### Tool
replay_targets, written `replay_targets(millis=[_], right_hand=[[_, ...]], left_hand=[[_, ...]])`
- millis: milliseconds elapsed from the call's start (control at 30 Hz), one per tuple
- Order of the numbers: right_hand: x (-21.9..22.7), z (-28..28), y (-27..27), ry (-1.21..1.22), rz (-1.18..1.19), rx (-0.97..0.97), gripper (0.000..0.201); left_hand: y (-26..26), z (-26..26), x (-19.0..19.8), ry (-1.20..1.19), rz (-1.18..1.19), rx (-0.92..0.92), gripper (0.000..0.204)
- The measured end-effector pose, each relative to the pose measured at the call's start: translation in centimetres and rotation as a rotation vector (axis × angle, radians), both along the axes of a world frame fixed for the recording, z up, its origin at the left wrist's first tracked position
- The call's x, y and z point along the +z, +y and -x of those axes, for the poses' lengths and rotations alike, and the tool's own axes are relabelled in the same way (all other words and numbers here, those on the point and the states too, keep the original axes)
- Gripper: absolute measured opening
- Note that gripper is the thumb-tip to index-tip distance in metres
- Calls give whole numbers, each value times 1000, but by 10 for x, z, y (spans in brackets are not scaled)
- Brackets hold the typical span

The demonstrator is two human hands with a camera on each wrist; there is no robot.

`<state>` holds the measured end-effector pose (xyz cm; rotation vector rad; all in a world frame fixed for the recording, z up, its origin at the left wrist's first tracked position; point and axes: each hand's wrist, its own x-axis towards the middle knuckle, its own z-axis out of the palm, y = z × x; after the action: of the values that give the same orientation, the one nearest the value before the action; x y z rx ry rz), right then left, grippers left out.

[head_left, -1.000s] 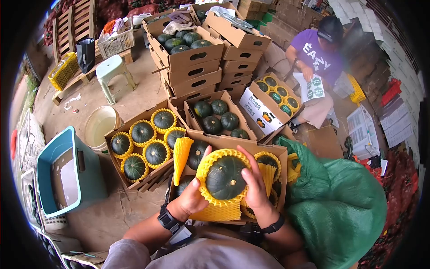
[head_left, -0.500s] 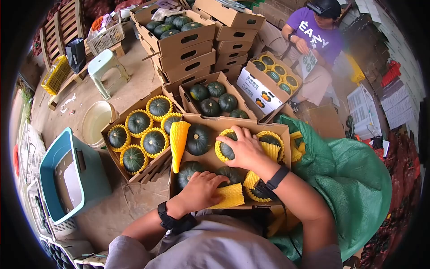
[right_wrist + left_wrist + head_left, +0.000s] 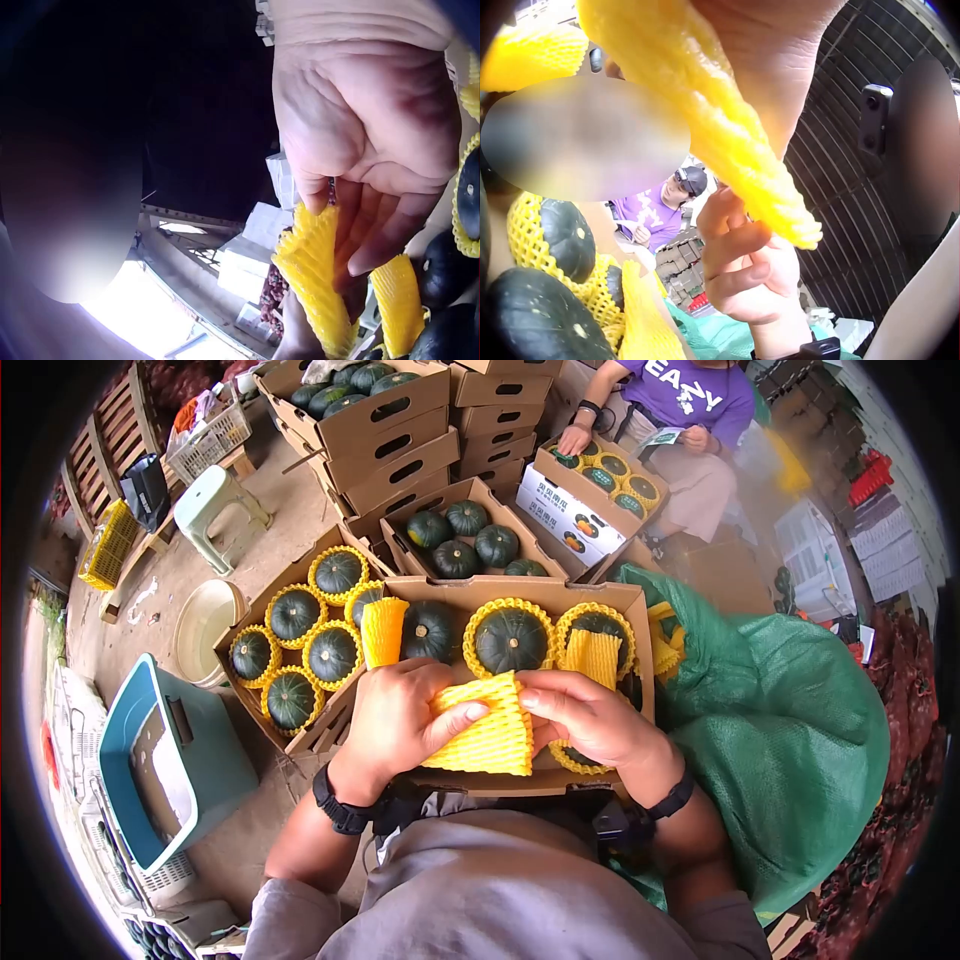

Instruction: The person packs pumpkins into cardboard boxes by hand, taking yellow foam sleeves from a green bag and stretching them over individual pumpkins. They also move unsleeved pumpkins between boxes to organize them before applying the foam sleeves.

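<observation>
Over the near side of an open cardboard box (image 3: 470, 786), my left hand (image 3: 385, 720) grips a flattened yellow foam net sleeve (image 3: 480, 735). My right hand (image 3: 600, 730) pinches the sleeve's right edge between thumb and fingers. In the right wrist view the same foam net sleeve (image 3: 311, 277) hangs from the right hand's fingertips. Just beyond the hands, a dark green pumpkin (image 3: 510, 642) sits in the box with a yellow net around it. A bare pumpkin (image 3: 430, 630) lies to its left, and netted ones are at the right, partly covered by another folded sleeve (image 3: 592, 658).
A second box (image 3: 235, 685) of netted pumpkins stands at the left, near a blue tub (image 3: 215, 785). Bare pumpkins fill a box (image 3: 540, 550) behind. A green sack (image 3: 790, 730) bulges at the right. Another person (image 3: 690, 405) sits beside a printed box (image 3: 570, 525).
The netted pumpkin held in both hands a second ago was set into the box by the right hand. Both hands now hold a foam net sleeve. The other person's hand has moved onto the printed box.
</observation>
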<state>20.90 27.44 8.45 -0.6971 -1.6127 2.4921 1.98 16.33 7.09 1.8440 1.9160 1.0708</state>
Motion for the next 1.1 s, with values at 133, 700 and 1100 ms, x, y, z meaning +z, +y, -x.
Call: replay_targets(millis=[133,700,1100], right_hand=[[-9,3,0,126,-304,-41,22],[-24,-26,-11,598,679,-441,44],[-38,-9,-47,500,265,-528,39]], left_hand=[[10,-22,5,74,-118,-30,41],[4,-44,-16,-1646,-77,-96,34],[-13,-48,-6,96,-342,39,19]])
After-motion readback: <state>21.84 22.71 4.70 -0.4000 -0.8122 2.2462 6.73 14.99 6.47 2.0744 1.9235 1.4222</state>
